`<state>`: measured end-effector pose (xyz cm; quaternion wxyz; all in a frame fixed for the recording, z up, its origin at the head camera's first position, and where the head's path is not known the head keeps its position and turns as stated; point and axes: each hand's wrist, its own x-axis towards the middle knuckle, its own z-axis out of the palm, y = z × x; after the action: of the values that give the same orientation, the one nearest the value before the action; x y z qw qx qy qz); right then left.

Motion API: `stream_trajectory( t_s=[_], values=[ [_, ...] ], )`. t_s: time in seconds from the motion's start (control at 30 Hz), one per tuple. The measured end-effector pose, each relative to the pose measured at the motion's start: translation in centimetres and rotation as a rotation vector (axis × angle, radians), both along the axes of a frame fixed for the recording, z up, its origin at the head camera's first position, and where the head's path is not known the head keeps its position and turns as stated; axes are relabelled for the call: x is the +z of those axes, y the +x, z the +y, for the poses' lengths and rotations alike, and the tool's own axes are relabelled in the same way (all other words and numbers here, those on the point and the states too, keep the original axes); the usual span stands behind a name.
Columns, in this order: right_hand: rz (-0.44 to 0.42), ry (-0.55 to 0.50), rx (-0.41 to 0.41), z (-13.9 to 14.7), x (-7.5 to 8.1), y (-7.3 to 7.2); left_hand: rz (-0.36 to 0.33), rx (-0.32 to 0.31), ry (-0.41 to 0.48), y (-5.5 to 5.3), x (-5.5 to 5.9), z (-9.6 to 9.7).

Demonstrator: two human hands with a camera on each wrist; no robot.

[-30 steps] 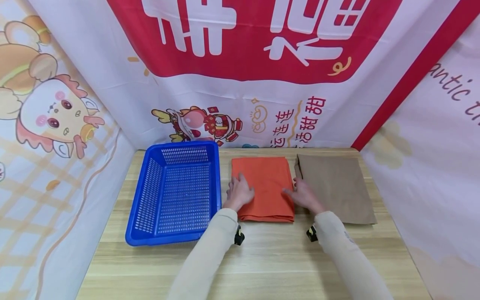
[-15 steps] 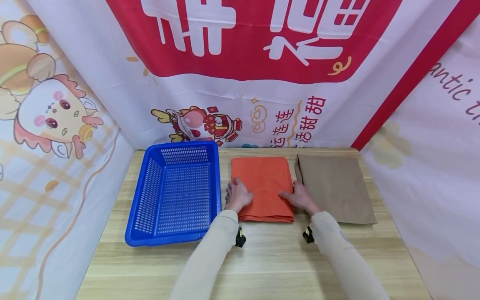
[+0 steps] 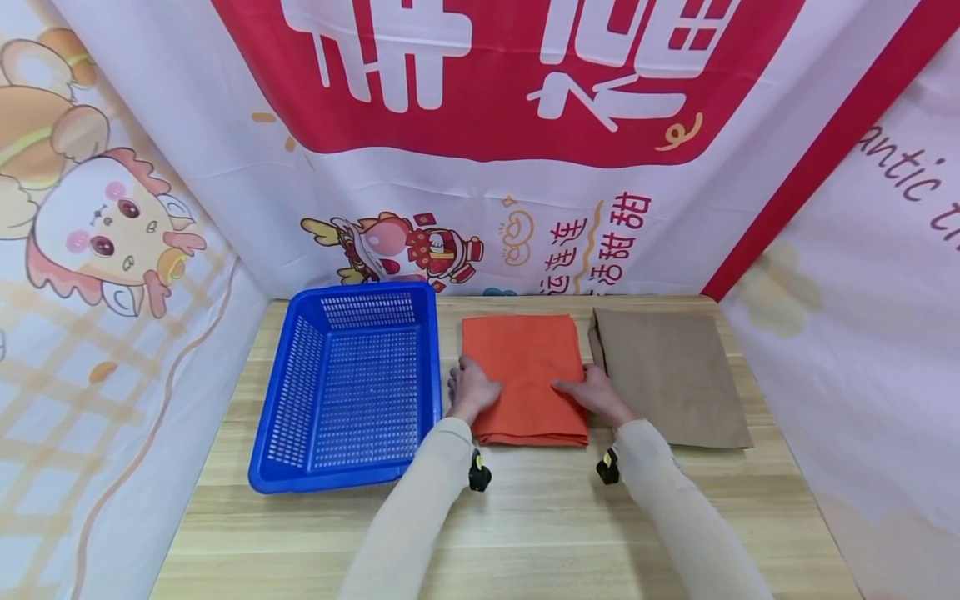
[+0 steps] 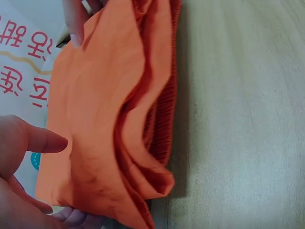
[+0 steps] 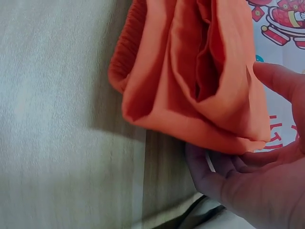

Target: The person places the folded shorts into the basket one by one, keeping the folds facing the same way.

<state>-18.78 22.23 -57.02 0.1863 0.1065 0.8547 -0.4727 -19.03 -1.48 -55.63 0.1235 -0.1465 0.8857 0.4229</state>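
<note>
A folded orange garment lies on the table in the head view, and a gathered elastic edge shows along one side of it in the left wrist view. My left hand grips its left side, thumb on top and the other fingers at the edge. On the right side my right hand holds it the same way. In the right wrist view, fingers of that hand reach under the folded layers. Close to the right hand lies a folded brown cloth item, apart from the orange one.
A blue perforated plastic basket stands to the left of the orange garment, with nothing in it. The wooden table is bounded by printed fabric walls at the back and both sides.
My right hand has shifted a little left, its thumb further over the garment. The left hand has drawn slightly nearer to me and closed on the left edge. The garment has barely moved.
</note>
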Motion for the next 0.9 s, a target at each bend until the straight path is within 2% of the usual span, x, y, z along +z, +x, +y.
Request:
stream_trajectory(
  t_s=[0.2,0.4,0.63,0.7,0.9],
  values=[
    [-0.042,-0.094,-0.04,0.01,-0.48,0.0,-0.034,0.02,0.085,-0.05,-0.22,-0.44],
    [-0.105,-0.131,-0.073,0.06,-0.51,0.19,-0.094,0.032,0.205,0.04,-0.3,-0.73],
    [-0.137,-0.195,-0.094,0.15,-0.01,0.26,-0.173,0.095,0.363,-0.39,-0.44,-0.69],
    [-0.133,-0.203,-0.092,0.22,0.0,0.2,-0.198,0.104,0.372,-0.47,-0.46,-0.68],
    [-0.134,-0.212,-0.083,0.54,-0.18,0.06,-0.203,0.087,0.387,-0.55,-0.54,-0.55]
  ],
)
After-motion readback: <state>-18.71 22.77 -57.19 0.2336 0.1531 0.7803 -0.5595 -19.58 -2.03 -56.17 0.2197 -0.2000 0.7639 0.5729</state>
